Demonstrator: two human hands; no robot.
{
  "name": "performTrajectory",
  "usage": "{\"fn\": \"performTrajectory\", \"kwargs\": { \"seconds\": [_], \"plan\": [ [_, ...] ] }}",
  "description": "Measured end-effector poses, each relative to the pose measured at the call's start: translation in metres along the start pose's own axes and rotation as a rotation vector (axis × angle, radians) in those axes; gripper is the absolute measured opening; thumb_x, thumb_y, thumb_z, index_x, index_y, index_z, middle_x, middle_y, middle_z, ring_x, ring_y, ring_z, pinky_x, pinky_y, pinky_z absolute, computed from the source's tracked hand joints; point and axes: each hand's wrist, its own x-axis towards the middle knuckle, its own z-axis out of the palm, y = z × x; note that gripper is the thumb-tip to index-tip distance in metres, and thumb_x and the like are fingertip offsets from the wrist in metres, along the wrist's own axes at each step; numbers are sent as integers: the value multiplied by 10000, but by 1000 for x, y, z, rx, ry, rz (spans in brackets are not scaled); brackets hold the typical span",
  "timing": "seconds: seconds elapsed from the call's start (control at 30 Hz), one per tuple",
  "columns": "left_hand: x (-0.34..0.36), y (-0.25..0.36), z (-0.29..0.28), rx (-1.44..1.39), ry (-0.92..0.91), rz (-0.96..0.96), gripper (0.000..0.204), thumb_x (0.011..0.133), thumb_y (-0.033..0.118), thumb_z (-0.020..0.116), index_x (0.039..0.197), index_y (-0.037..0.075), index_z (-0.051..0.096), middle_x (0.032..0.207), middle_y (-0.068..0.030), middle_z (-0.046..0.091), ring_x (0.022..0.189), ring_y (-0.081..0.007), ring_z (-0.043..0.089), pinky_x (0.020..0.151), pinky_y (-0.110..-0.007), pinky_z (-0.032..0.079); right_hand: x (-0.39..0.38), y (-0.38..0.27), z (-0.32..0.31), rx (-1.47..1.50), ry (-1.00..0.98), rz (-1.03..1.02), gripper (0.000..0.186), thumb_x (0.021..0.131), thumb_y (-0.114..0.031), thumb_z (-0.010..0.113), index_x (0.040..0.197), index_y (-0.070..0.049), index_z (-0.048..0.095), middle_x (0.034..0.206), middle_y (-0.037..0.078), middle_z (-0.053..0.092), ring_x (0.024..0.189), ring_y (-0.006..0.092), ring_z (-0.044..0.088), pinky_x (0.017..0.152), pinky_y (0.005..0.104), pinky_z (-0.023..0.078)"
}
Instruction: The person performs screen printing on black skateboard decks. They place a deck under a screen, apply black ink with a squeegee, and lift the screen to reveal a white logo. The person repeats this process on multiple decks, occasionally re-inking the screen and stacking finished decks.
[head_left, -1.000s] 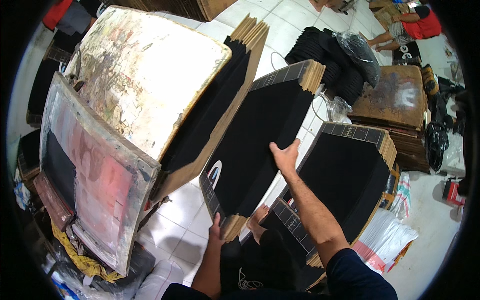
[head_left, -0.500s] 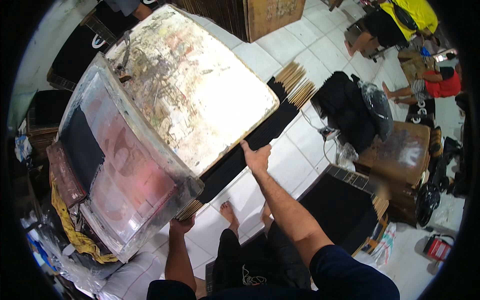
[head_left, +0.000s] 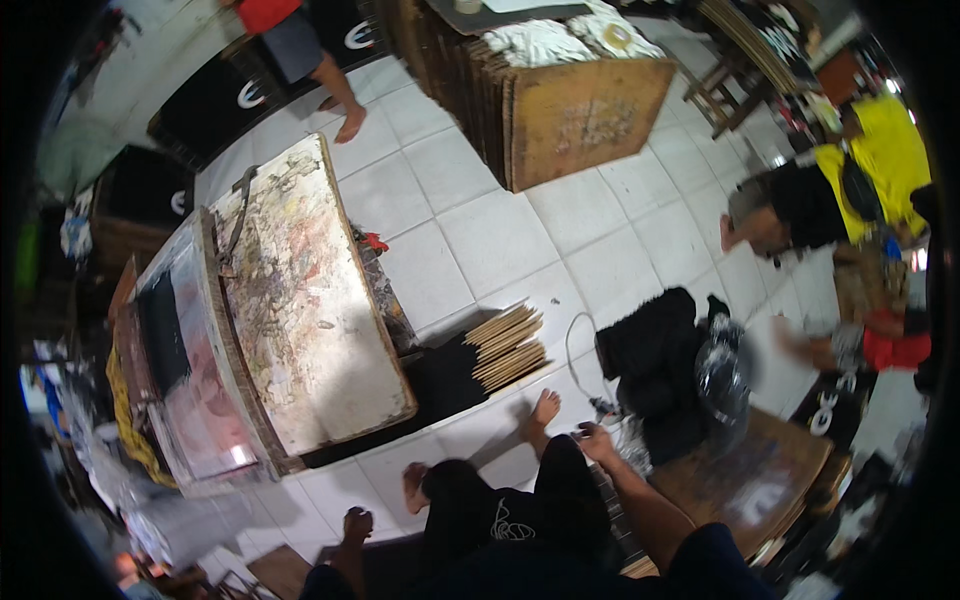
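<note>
My left hand (head_left: 358,523) is in the air by my left knee, fingers loosely curved, holding nothing. My right hand (head_left: 597,443) is beside my right knee, fingers apart and bare, near a cable on the floor. In front of me stands a paint-stained white table (head_left: 310,340) with a framed printing screen (head_left: 205,400) tilted up at its left edge; black ink covers part of its mesh. Black cloth-covered boards (head_left: 445,378) lie in a stack low beside the table, partly hidden under it. Their bare, light-brown wooden ends (head_left: 507,348) stick out to the right.
A tall stack of brown boards (head_left: 590,120) stands at the back with white cloths on top. Black bundles (head_left: 655,360) and a plastic-wrapped bundle (head_left: 722,375) lie to my right, by a brown wooden box (head_left: 745,480). People sit at right; another person's leg (head_left: 340,95) shows behind the table.
Both hands have come off the black cloth-covered boards and drawn back to my knees. The boards are lower and further under the table. The view has swung to the right and upward.
</note>
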Motion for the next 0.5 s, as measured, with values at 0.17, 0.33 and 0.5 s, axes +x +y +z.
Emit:
{"fn": "performTrajectory", "kwargs": {
  "seconds": [0.17,0.33,0.5],
  "plan": [
    [-114,234,136,170,-490,710,379,892,198,570,1204,64,739,1100,-203,754,1050,-370,720,983,-475,548,105,-49,-250,364,147,-113,325,929,-209,767,1149,19,694,897,106,741,759,187,707,706,350,587],
    [-173,490,161,-87,-525,1067,262,908,128,518,884,50,767,1053,-147,753,1025,-328,709,943,-422,547,205,-141,-381,254,-30,-289,328,978,-214,721,1170,34,627,913,82,706,760,145,677,664,284,562],
    [-188,614,113,-268,-217,928,257,886,103,501,817,29,737,980,-155,750,957,-340,715,872,-423,559,280,-130,-416,319,-372,-441,132,925,-80,690,1035,-18,650,786,44,654,676,170,645,574,337,524]
  ]
}}
